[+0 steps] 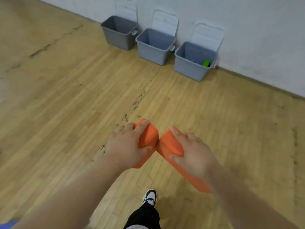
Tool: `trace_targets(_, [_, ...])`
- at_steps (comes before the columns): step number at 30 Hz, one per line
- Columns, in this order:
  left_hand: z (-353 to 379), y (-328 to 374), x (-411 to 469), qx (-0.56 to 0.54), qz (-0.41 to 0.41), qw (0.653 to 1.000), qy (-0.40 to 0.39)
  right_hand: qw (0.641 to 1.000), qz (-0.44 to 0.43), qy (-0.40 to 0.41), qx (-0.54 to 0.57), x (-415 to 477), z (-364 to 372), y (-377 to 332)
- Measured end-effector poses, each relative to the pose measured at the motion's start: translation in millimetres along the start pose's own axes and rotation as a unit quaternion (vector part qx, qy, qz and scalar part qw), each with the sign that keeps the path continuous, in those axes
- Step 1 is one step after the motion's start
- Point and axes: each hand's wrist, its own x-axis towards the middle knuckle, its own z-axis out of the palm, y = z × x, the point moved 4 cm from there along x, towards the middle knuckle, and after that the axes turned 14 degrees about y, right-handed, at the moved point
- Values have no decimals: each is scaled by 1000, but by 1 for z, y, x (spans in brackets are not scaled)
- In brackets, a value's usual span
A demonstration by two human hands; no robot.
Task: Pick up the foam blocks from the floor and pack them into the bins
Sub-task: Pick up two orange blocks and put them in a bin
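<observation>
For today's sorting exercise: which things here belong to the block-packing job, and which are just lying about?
Job: left hand, right hand, left orange block, right orange block, green block, left bin, middle bin, right bin.
Just there: shoe, wall.

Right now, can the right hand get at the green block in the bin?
Probably not: the right hand grips an orange block, and the bin holding the green block stands far ahead by the wall.

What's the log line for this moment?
left hand grips left orange block; right hand grips right orange block; rightmost bin holds green block
</observation>
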Motion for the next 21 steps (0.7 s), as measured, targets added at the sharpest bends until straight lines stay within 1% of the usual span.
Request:
trace_targets(2, [-5, 15, 50, -12, 15, 1000, -9, 1000, 14, 7, 2, 35, -19, 19])
trace_targets(6, [-17, 57, 143, -12, 68, 997, -15, 997, 60, 54, 18, 86, -67, 61])
trace_targets(9, [-24, 90, 207, -12, 107, 994, 3, 991, 96, 82, 49, 123, -99, 95])
trace_targets(12, [-24, 115, 270, -12, 124, 992, 20, 987, 103, 113, 59, 172, -122, 128])
trace_targets(15, [-15, 130, 336, -18, 118, 992, 28, 986, 96, 120, 65, 232, -133, 162])
trace_targets(21, [4, 158, 480, -10, 85, 995, 51, 986, 98, 102, 91, 382, -155, 234])
